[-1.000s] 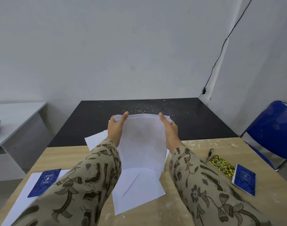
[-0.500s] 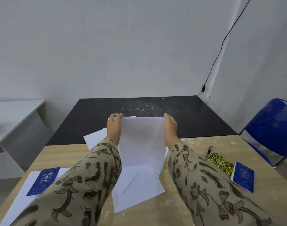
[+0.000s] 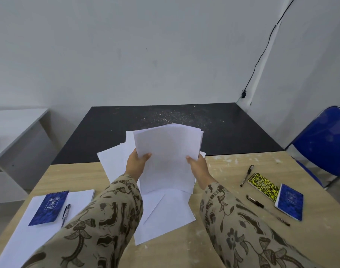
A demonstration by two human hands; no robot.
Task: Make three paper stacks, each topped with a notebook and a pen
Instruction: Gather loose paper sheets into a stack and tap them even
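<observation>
Both hands, left [image 3: 136, 165] and right [image 3: 199, 167], grip a sheaf of plain white, unevenly aligned paper [image 3: 168, 157] above the tabletop's [image 3: 223, 171] far edge.

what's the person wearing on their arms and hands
The left sleeve and right sleeve are long, tan, printed with dark brown leaves and flowers, reaching the wrists. The left hand and right hand are bare: no gloves or watch visible.

Left hand [image 3: 137, 164] and right hand [image 3: 199, 167] grip a sheaf of white paper sheets [image 3: 167, 155] by its side edges, held above loose white sheets [image 3: 165, 213] on the tan wooden table [image 3: 232, 167]. Left: white paper stack [image 3: 26, 238] topped with blue spiral notebook [image 3: 49, 207] and black pen [image 3: 65, 211]. Right: yellow-black notebook [image 3: 262, 185], second blue notebook [image 3: 289, 202], 2 more pens [image 3: 246, 176].
</observation>
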